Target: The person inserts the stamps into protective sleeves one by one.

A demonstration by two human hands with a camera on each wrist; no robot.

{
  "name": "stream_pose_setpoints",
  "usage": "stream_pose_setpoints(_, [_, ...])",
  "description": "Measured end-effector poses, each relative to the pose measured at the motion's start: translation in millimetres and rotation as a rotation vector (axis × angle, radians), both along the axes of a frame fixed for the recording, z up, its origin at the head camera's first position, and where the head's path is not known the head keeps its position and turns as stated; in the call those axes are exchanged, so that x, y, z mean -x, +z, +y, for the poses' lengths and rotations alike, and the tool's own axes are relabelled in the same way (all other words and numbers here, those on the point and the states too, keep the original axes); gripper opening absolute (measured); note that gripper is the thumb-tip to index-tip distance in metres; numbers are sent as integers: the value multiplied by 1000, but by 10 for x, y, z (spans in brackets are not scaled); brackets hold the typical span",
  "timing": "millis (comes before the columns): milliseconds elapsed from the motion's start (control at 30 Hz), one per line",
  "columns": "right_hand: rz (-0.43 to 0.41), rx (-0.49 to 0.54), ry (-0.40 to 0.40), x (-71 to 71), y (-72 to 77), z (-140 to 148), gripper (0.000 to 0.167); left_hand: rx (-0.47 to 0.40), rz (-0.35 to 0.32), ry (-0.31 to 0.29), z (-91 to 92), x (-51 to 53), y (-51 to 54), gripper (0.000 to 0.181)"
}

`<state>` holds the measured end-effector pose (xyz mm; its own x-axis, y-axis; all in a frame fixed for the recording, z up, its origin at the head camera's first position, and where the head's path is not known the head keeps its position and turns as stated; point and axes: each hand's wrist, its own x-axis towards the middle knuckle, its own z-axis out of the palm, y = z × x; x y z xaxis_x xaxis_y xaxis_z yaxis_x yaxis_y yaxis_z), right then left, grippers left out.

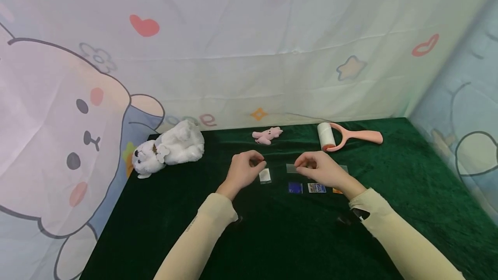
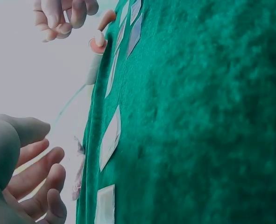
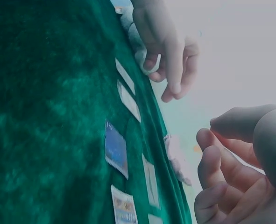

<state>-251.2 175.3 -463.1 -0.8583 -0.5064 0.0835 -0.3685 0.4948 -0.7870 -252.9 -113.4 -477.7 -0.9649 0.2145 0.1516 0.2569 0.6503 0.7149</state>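
My left hand [image 1: 243, 170] hovers left of a small white packet [image 1: 265, 176], with nothing visible between its relaxed, bent fingers. In the left wrist view, two white packets [image 2: 110, 140] [image 2: 105, 205] lie beside this hand [image 2: 25, 163]. My right hand [image 1: 320, 169] is over the right-hand packets, its thumb close to the index fingertip and no object visible there. A clear packet [image 1: 291, 168] lies beside its fingertips. Nearer me are a blue packet [image 1: 295, 188], a patterned one [image 1: 317, 188] and a partly covered orange one [image 1: 336, 191].
A white plush toy [image 1: 171, 148] lies at the back left of the green cloth [image 1: 272, 237]. At the back are a small pink plush [image 1: 267, 135] and a lint roller [image 1: 326, 136] with a pink handle. A printed curtain [image 1: 241, 55] hangs behind.
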Motion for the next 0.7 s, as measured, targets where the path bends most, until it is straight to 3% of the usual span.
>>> stream_pose_setpoints(333, [47,-63,-2,-41,-120,144,15,-30,5,-101,138,-7,-61,21])
stream_pose_setpoints(700, [57,-85,48,-66,-227,162,17,-87,27,-110,333,-27,-90,22])
